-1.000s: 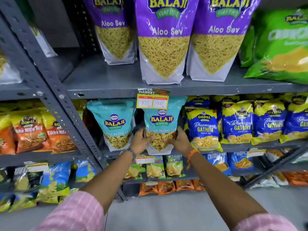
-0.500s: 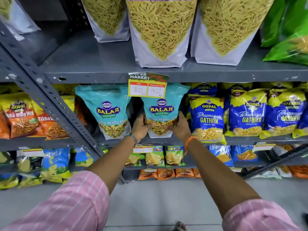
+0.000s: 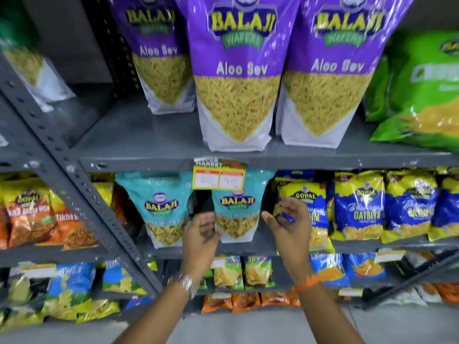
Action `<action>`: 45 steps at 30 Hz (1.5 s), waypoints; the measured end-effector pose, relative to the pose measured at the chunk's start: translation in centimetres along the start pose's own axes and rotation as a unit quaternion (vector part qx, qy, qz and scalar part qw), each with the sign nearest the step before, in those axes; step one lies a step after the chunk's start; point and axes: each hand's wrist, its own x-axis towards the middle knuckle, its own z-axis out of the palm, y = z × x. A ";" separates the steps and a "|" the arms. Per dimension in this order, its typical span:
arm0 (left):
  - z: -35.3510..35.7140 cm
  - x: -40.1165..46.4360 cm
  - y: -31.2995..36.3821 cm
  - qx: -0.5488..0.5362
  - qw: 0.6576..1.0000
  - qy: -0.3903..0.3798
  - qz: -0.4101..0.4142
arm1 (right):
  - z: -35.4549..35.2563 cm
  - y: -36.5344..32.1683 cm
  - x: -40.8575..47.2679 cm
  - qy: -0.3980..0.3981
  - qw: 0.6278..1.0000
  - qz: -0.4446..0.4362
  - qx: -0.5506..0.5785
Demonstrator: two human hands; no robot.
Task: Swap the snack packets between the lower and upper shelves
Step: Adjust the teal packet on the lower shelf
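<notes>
Two teal Balaji packets stand on the lower shelf: one at left, one in the middle. My left hand and my right hand hover in front of the middle teal packet, one at each side, fingers apart and holding nothing. Three purple Aloo Sev packets stand on the upper shelf: left, middle and right. Both hands are blurred.
A yellow price tag hangs from the upper shelf's front edge. Blue Gopal Gathiya packets fill the lower shelf to the right, a green packet lies on the upper right. A slanted grey upright crosses at left, with orange packets behind it.
Both hands have let go of the middle teal packet and pulled back and apart. The packet stays standing on the lower shelf. The view has tilted upward.
</notes>
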 end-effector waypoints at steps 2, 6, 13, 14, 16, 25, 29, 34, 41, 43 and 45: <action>-1.2 -1.6 3.0 -0.024 0.997 0.019 0.066 | -0.8 -5.0 -0.9 0.042 0.995 -0.090 0.027; -3.8 -1.2 10.5 -0.077 0.973 0.058 0.208 | -0.6 -13.4 0.2 0.031 0.973 -0.226 0.039; -6.6 6.1 19.3 -0.042 0.961 0.060 0.268 | 3.4 -17.1 4.6 -0.098 0.963 -0.244 -0.051; -6.5 7.2 19.7 -0.020 0.968 0.037 0.247 | 4.0 -17.0 4.8 -0.093 0.963 -0.248 -0.042; -6.3 8.8 20.0 -0.001 0.974 -0.023 0.226 | 4.7 -16.9 5.0 -0.087 0.963 -0.254 -0.031; -7.6 10.0 20.0 -0.025 0.966 -0.084 0.242 | 6.0 -17.7 5.4 -0.077 0.970 -0.228 -0.030; -10.3 9.9 19.9 -0.033 0.967 -0.048 0.246 | 8.2 -18.7 4.4 -0.103 0.969 -0.223 -0.011; -14.8 10.1 19.3 -0.026 0.972 -0.011 0.234 | 12.9 -19.4 3.9 -0.147 0.964 -0.221 -0.015; -18.0 10.5 17.7 -0.021 0.980 -0.005 0.197 | 16.1 -20.0 2.7 -0.170 0.958 -0.227 -0.038; -18.2 10.6 17.5 -0.023 0.980 -0.004 0.200 | 16.3 -19.7 2.6 -0.173 0.959 -0.219 -0.038; -18.3 10.7 17.3 -0.019 0.978 -0.003 0.206 | 16.4 -19.6 2.7 -0.183 0.958 -0.218 -0.045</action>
